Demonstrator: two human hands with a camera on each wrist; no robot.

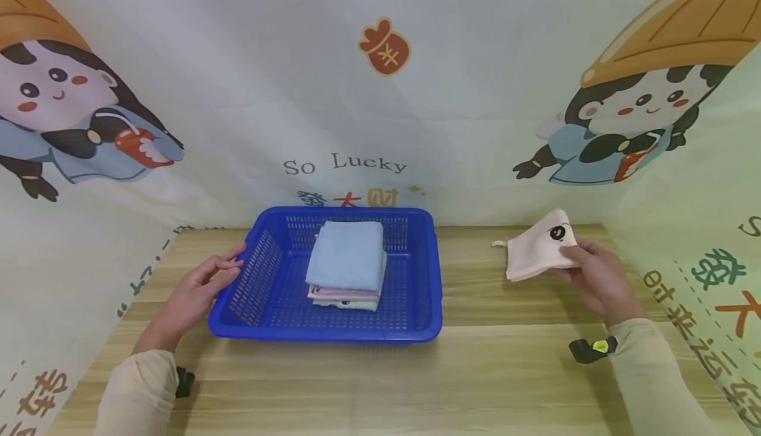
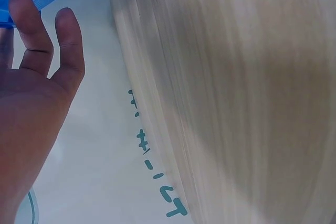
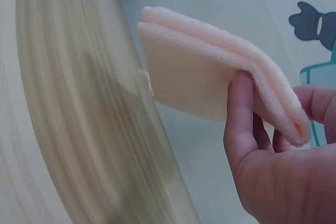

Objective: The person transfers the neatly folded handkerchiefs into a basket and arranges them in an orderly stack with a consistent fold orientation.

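My right hand (image 1: 602, 282) pinches a folded pale pink towel (image 1: 538, 251) at its right end, thumb on the near face. The towel has a black embroidered patch and a small hanging loop; in the right wrist view its folded layers (image 3: 205, 38) show along the top. My left hand (image 1: 193, 294) is at the left rim of a blue plastic basket (image 1: 324, 337), fingers lightly bent against the outside. Inside the basket lies a stack of folded towels: a light blue one (image 1: 347, 254) on top, a pink one (image 1: 345, 293) and a pale green one (image 1: 357, 304) beneath.
The basket stands on a wood-grain table (image 1: 380, 383), close to the printed backdrop (image 1: 464, 106) at the rear. Printed side sheets flank the table left and right. A black wrist device (image 1: 588, 350) sits by the right cuff, another (image 1: 185, 382) by the left.
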